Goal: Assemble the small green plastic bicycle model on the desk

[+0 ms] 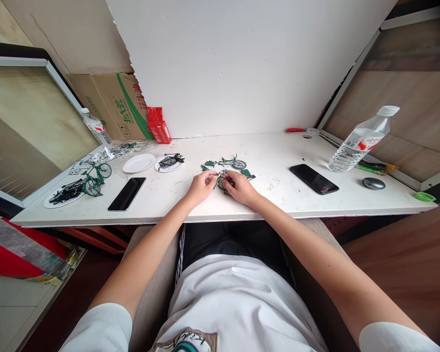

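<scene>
Both hands meet over the middle of the white table. My right hand (241, 187) is closed on a small green toy bicycle part (220, 182), whose dark wheel shows partly under the fingers. Just to its left, my left hand (201, 187) is pinched shut with its fingertips close to that part; whatever it grips is too small to make out. Behind the hands lies another green bicycle piece (238, 164) with a wheel. Small green pieces (209, 163) lie near my left hand, and a green basket-like piece (246, 173) lies beside my right fingers.
On the left are a green model bicycle (95, 178), paper plates (138, 163) with black parts on some, a phone (126, 194) and a red box (159, 128). Another phone (314, 179), a water bottle (360, 142) and a dark oval object (374, 183) are on the right.
</scene>
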The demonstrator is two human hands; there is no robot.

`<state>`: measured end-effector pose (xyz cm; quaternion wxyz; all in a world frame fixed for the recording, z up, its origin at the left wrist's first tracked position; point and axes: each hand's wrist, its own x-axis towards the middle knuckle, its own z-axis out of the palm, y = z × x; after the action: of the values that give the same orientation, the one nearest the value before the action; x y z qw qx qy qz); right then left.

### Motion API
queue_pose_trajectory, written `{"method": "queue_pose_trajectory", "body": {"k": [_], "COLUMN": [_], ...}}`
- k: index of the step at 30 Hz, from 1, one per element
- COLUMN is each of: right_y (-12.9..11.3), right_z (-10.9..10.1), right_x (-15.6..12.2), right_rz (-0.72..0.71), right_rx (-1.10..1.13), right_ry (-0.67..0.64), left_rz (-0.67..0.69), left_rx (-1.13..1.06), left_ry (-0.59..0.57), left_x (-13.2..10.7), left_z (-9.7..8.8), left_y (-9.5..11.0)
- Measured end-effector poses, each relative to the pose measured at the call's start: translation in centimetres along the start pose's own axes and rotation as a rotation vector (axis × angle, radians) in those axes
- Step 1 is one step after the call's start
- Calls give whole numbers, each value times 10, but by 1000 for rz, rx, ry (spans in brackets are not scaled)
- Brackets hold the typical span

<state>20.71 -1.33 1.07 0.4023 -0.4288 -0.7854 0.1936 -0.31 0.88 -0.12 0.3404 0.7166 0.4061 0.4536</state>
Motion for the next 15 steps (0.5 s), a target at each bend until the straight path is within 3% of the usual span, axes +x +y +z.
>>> {"method": "queue_pose_trajectory", "body": {"k": [15], "right_y": [1], "right_z": [1], "right_x": [0], "right_rz": [7], "right_rx": [-13], "right_ry": [-14], "left_rz": [9], "left_rx": [38], "left_ry": [-18], "left_x": [0], "left_z": [-1], "left_y": [-5]}}
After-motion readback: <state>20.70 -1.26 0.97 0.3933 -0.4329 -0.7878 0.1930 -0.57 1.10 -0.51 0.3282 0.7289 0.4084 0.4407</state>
